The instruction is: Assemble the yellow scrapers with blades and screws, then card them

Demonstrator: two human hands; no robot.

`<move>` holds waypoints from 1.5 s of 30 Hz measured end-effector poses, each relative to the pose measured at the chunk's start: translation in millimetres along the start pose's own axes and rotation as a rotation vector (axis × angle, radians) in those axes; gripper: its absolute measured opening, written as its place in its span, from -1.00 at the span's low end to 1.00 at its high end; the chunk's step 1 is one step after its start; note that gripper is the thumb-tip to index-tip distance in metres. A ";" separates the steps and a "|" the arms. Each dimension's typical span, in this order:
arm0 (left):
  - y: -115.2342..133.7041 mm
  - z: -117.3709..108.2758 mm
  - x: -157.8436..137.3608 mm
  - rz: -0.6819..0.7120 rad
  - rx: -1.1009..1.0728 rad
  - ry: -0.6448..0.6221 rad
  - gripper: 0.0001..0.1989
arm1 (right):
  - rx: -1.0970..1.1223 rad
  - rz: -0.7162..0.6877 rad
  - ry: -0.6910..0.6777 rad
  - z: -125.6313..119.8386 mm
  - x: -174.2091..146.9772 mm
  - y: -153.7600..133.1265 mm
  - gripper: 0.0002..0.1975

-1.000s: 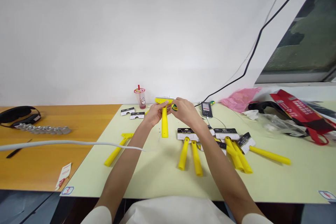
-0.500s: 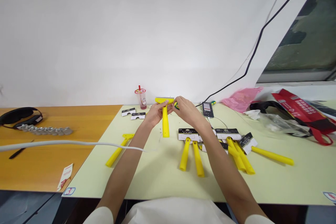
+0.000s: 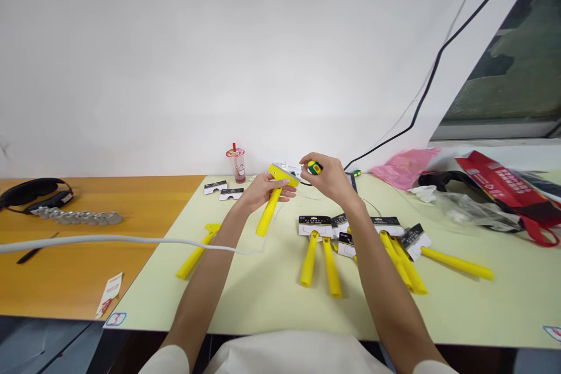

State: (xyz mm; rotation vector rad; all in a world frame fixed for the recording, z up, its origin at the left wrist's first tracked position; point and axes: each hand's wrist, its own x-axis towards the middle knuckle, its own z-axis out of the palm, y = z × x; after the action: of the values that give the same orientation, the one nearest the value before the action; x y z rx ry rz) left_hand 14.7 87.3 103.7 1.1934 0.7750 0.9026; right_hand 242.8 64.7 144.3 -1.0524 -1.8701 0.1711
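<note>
My left hand (image 3: 262, 191) is closed around the head of a yellow scraper (image 3: 269, 214), its handle slanting down and to the left. A metal blade edge shows along the top of that head. Just right of it, my right hand (image 3: 329, 177) grips a screwdriver with a green and yellow handle (image 3: 314, 168); its tip is hard to make out. Another yellow scraper (image 3: 193, 260) lies on the table by my left forearm. Several yellow scrapers with black and white header cards (image 3: 315, 226) lie beneath and beside my right forearm.
Two loose header cards (image 3: 231, 194) lie near a cup with a red straw (image 3: 237, 165). A dark device (image 3: 352, 181) sits behind my right wrist. A pink bag (image 3: 405, 166) and a red package (image 3: 499, 187) are at right. A white cable (image 3: 131, 238) crosses at left.
My left hand has tilted the scraper, its handle end swinging left. My right hand has drawn away from the scraper's head to the right, with the screwdriver now showing more fully.
</note>
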 end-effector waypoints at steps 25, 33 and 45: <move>2.7 -1.2 -7.2 -0.109 0.224 -0.217 -0.46 | 0.411 0.449 -0.434 17.3 -1.0 16.1 -0.49; 0.2 3.4 -12.2 0.038 0.319 -0.044 -0.41 | 0.471 0.475 -0.318 26.5 1.1 11.7 -0.46; 8.7 23.7 -30.3 0.521 0.621 0.138 -0.35 | 0.518 0.510 -0.152 22.0 4.4 23.9 -0.50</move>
State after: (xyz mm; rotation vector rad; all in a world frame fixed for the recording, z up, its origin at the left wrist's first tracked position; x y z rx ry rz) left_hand 20.7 51.1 118.2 1.9530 0.9067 1.2230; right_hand 238.8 89.3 123.1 -1.1392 -1.5217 0.9986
